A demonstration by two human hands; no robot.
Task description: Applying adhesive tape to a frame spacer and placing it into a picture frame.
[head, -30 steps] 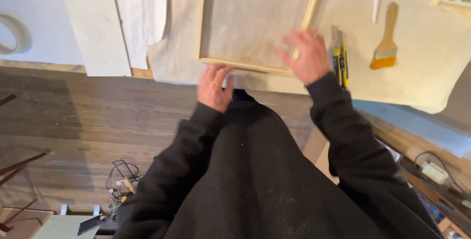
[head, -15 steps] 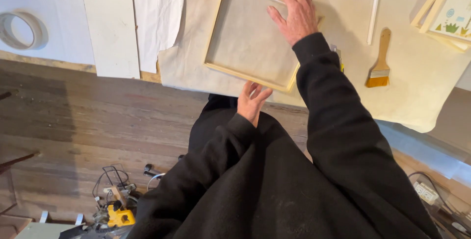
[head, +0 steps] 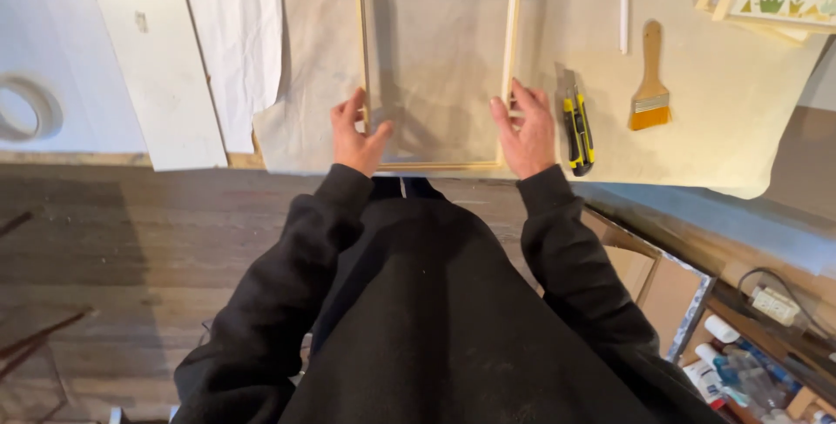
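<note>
I see my left hand [head: 355, 135] and right hand [head: 525, 131] gripping the pale rectangular wooden frame [head: 438, 71] by its two long side rails near the lower corners, fingers [head: 501, 119] curled loosely around each rail with the thumbs inside the opening. The frame lies flat on the beige cloth-covered worktable [head: 740, 150], thin-railed and open, with the cloth visible through it. To its right lie a yellow-and-black utility knife [head: 576, 128] and, farther off, a wooden-handled flat paintbrush [head: 650, 80].
</note>
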